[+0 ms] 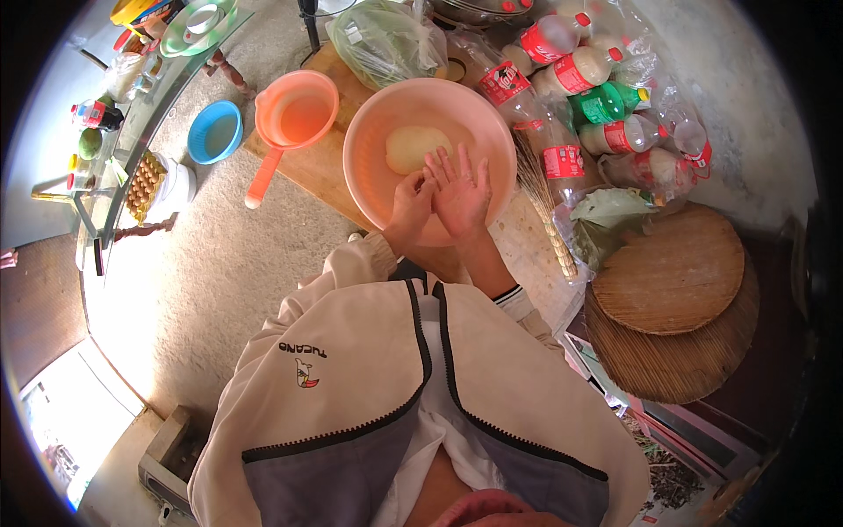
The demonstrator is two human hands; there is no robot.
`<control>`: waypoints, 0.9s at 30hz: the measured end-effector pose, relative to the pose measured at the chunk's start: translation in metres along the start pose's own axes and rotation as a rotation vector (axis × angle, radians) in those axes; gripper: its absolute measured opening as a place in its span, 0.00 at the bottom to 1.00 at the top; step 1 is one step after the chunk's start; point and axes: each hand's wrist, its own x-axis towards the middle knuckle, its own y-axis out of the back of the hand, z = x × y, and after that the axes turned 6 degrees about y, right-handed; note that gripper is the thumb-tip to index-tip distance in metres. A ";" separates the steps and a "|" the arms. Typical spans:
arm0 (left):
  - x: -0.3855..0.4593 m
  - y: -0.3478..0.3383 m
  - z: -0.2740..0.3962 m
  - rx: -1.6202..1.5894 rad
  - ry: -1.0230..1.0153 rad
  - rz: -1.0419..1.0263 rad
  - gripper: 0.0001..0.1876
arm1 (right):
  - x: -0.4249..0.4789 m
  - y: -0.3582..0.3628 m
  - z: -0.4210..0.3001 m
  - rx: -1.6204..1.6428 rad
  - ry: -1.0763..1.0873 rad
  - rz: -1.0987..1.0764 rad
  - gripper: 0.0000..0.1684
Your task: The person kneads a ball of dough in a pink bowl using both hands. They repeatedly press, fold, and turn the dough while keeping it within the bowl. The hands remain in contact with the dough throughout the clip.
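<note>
A pale, smooth lump of dough (pixel 416 149) lies in a pink plastic basin (pixel 359 191) in front of me. Over the near part of the basin, my right hand (pixel 463 191) is held palm up with its fingers spread and nothing in it. Bits of pale residue seem to cling to its fingers. My left hand (pixel 412 205) is beside it, fingertips pinched together against the little-finger side of the right hand. Whether a small scrap sits between those fingertips is hidden. Neither hand touches the dough.
The basin stands on a wooden board (pixel 316 174), near an orange long-handled dipper (pixel 297 109) and a bagged green item (pixel 388 43). Several plastic bottles (pixel 586 69), a straw brush (pixel 550 211) and round wooden lids (pixel 668 270) lie right. A blue basket (pixel 215 132) sits on the floor left.
</note>
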 end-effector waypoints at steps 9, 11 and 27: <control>0.004 -0.005 0.009 -0.122 0.174 0.221 0.19 | -0.018 -0.015 0.008 0.027 -0.029 0.044 0.47; -0.004 -0.010 0.026 -0.132 0.277 0.199 0.19 | -0.021 -0.010 0.007 0.053 -0.040 0.045 0.48; -0.001 -0.009 0.021 -0.118 0.292 0.185 0.13 | -0.018 -0.007 0.006 -0.052 -0.080 0.100 0.49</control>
